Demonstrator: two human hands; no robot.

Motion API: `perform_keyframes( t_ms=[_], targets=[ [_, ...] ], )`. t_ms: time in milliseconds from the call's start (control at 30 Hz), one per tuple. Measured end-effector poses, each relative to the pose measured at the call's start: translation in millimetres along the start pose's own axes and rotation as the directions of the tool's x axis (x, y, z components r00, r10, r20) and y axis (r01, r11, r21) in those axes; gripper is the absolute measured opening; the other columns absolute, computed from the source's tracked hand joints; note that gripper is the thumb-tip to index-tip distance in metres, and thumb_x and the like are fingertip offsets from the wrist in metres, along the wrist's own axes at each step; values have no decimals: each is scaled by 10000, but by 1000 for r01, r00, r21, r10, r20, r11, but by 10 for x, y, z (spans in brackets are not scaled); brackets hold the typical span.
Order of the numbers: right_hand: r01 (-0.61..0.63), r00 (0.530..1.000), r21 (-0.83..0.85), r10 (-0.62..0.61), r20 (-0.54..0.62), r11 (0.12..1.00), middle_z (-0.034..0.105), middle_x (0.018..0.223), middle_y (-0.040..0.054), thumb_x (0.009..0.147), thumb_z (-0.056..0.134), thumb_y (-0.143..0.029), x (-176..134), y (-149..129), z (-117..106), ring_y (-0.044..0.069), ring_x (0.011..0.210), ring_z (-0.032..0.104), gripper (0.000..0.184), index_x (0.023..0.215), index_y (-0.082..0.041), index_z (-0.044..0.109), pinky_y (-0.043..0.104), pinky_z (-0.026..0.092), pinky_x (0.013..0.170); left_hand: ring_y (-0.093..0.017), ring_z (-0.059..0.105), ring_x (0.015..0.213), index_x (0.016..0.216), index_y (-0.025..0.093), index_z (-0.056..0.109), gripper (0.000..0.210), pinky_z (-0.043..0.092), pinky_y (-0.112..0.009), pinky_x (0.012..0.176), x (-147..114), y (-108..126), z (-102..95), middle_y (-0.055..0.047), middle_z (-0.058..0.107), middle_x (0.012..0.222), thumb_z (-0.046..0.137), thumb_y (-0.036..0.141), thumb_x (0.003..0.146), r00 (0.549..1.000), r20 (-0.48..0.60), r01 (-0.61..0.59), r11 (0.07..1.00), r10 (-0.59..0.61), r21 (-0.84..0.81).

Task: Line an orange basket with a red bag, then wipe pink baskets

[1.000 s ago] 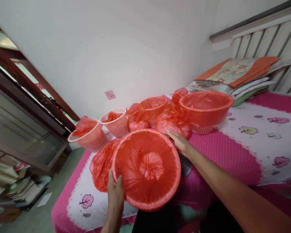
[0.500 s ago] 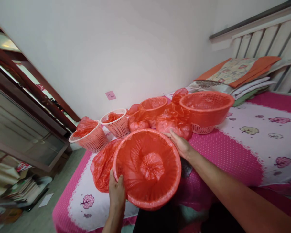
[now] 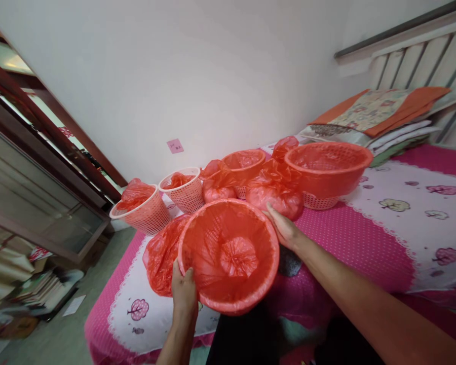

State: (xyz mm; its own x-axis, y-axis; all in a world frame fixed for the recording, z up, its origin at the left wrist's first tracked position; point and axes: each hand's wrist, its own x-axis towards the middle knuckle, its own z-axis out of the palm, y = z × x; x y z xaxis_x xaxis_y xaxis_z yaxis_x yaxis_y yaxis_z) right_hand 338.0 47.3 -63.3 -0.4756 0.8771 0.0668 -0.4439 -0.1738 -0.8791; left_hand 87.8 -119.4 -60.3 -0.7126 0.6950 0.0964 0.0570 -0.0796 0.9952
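Basket point(image 3: 231, 307) w/ red liner point(image 3: 238, 256), L grip point(image 3: 184, 291) clasping rim point(image 3: 275, 243), R grip point(image 3: 283, 228) alongside, hold unclear

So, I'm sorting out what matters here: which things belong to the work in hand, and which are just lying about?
Likely part of it:
Front basket, held between left hand and right hand
Its red liner
Other baskets
Red plastic bags

Seemingly just lying about:
Stacked bedding
Papers or books on the floor
White paper nearby

The liner point(image 3: 239, 256) is glossy, crinkled plastic; the bedspread point(image 3: 349, 243), matt cloth; the rail point(image 3: 399, 31), possibly metal.
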Motion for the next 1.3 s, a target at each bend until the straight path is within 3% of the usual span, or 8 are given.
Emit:
perform_keyframes(
  t_ms=[167,267,400,567,800,967,1100,1300],
  targets=[
    [67,925,-107,-101,-366,992,787,1173,108,878,618,-704,102,99,-198,311,1209,687,482,970,-257,773,502,494,1094,-214,717,766,1086,212,658,442,605,-380,783,215,121,197,-52,739,945,606,80,668,989,15,147,979,-147,-141],
    [198,828,-333,-339,-446,922,768,1201,102,849,695,-628,60,35,-207,325,1204,664,403,1010,-264,760,525,477,1100,-227,730,769,1017,208,647,439,612,-415,817,383,196,322,-43,731,874,552,19,633,981,2,192,958,-196,-213],
    [404,720,-707,-679,-147,581,719,1279,112,971,591,-478,-156,-130,53,314,1235,629,350,1208,-256,724,517,432,1143,-228,731,781,955,205,645,429,620,-401,804,556,258,465,-41,733,850,518,-9,606,979,2,197,951,-203,-237],
    [602,706,-776,-580,407,189,702,1324,99,1027,514,-361,-341,-97,319,315,1358,550,333,1294,-258,684,571,371,1199,-253,750,862,921,184,668,346,611,-425,854,664,317,581,-74,750,879,554,-14,662,979,38,204,946,-201,-252],
    [576,731,-817,-461,504,21,738,1178,104,1051,481,-355,-311,139,296,333,1272,580,304,1209,-228,707,608,381,1159,-273,672,1236,1152,180,708,328,577,-368,968,430,340,384,-129,745,1254,533,409,995,986,114,153,945,-124,-288],
    [573,720,-819,-450,528,-44,735,1155,110,1059,479,-357,-325,145,323,331,1233,589,309,1204,-204,705,588,385,1150,-186,712,1044,1091,208,680,228,560,-261,774,-58,-16,-18,-78,736,1116,627,367,937,942,-219,206,952,-256,-225],
    [570,720,-820,-453,527,-48,735,1136,107,1052,500,-353,-333,142,333,332,1213,594,290,1196,-212,708,588,389,1139,-167,712,689,955,151,703,183,549,-240,590,-467,-3,-84,-80,734,832,693,301,850,903,100,426,838,-419,-341],
    [573,719,-817,-443,536,-59,732,1114,109,1054,492,-342,-350,142,337,322,1203,603,289,1183,-207,712,578,397,1129,-338,753,1126,1000,133,715,165,615,-429,969,-694,278,173,-224,761,1170,683,140,838,788,346,616,655,-509,-438]
  ],
)
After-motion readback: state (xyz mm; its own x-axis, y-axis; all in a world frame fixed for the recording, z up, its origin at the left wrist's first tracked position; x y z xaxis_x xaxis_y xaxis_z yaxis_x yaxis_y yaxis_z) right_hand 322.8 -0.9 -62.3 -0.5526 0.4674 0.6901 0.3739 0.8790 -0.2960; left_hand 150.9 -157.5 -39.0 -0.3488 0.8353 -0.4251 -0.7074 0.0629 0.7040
